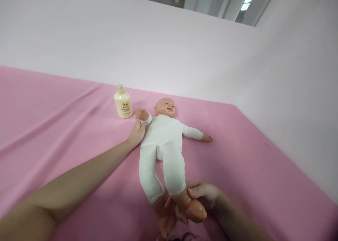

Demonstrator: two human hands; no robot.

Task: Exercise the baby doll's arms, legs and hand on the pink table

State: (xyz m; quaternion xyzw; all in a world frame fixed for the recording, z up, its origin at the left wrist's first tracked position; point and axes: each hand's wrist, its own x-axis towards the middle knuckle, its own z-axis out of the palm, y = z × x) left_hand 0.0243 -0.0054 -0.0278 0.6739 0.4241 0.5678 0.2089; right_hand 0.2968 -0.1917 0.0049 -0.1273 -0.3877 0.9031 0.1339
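Gripping doll (166,132) — arm (149,119) in left hand (136,133), ankle (182,200) in right hand (207,194) — apparently posing, next probably calling for steadiness.

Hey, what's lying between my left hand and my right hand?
The doll. In the head view, its white-covered body stretches from your left hand at its wrist to your right hand at its ankle.

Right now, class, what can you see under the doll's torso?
Pink cloth shows around the doll's torso. The area directly beneath is covered, so whether anything else lies there cannot be seen.
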